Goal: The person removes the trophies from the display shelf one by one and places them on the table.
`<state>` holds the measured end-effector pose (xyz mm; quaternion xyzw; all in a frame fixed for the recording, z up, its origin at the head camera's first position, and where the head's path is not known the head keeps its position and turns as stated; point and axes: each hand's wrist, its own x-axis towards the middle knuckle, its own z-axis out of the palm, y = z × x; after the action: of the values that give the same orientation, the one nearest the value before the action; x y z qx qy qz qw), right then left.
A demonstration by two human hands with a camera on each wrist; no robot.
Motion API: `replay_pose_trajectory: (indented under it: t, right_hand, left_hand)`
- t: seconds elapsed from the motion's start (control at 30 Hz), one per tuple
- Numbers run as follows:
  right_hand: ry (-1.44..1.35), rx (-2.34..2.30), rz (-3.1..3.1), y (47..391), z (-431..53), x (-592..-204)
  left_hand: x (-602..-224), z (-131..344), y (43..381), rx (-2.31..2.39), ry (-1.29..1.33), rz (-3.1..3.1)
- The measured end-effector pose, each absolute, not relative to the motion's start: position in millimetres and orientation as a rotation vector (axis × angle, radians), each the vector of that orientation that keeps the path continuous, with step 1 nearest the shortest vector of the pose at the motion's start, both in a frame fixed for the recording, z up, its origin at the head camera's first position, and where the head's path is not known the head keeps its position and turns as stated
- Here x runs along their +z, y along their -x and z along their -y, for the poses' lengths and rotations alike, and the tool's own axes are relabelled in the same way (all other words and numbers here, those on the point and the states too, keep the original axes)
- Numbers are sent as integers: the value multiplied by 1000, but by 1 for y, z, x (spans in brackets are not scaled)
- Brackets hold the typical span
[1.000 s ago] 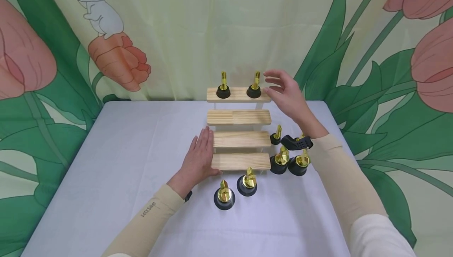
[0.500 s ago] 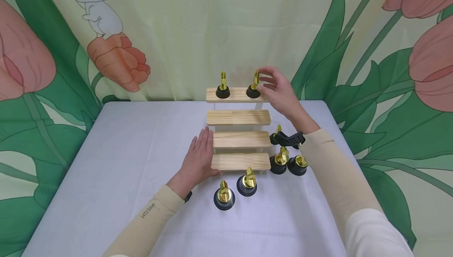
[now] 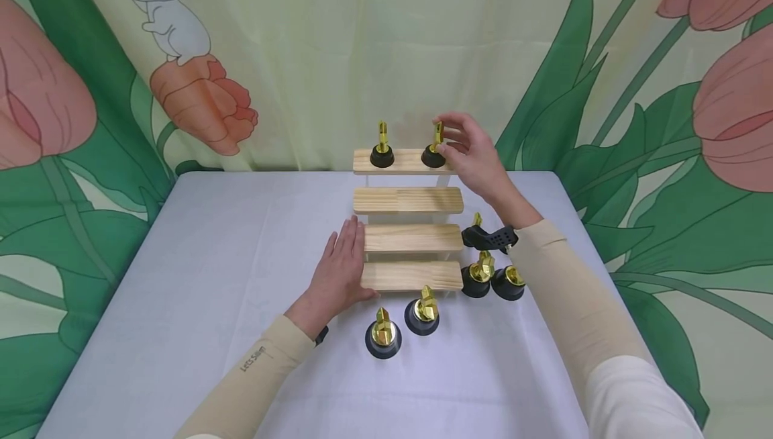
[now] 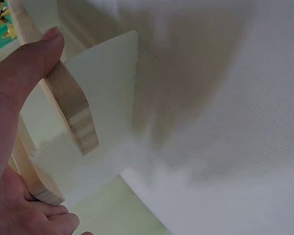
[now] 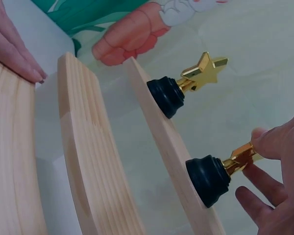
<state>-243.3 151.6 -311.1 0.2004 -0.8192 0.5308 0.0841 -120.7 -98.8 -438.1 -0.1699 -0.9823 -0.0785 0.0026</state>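
Hands, two, apart: right hand [image 3: 474,157] pinching one trophy [image 3: 432,157] by its star [image 5: 241,154]; left hand [image 3: 338,264] laid, fingers straight, against the left end of the stand [image 3: 407,201]. Trophy upright on the top board [image 3: 407,162], right half, long axis vertical, star uppermost. Table [image 3: 253,244], white-clothed; tulip-printed curtain [image 3: 326,56] behind. Finish: glossy gold star, black stepped base [image 5: 207,181].

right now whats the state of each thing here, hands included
stepped wooden stand: upright
top right trophy: upright, star pinched
top left trophy: upright, untouched
two front trophies: upright on the tablecloth
three trophies right of stand: two upright, one mostly hidden
right hand: pinching top right trophy
left hand: fingers straight, against stand's left end
curtain: hanging
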Motion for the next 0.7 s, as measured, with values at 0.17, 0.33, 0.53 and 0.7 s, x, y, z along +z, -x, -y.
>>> replay_pose_trajectory:
  t: [0.17, 0.33, 0.53, 0.7]
  right_hand:
    - [-593, 1587, 2445, 241, -152, -310]
    - [-592, 1607, 2430, 240, -153, -309]
    - [-589, 1625, 2414, 240, -152, -309]
    - [-577, 1636, 2403, 240, -154, -310]
  left_hand:
    - [-436, 99, 119, -250, 544, 3070]
    - [-436, 99, 118, -232, 550, 3061]
    - [-438, 98, 119, -247, 541, 3074]
    - [-439, 99, 119, -235, 541, 3069]
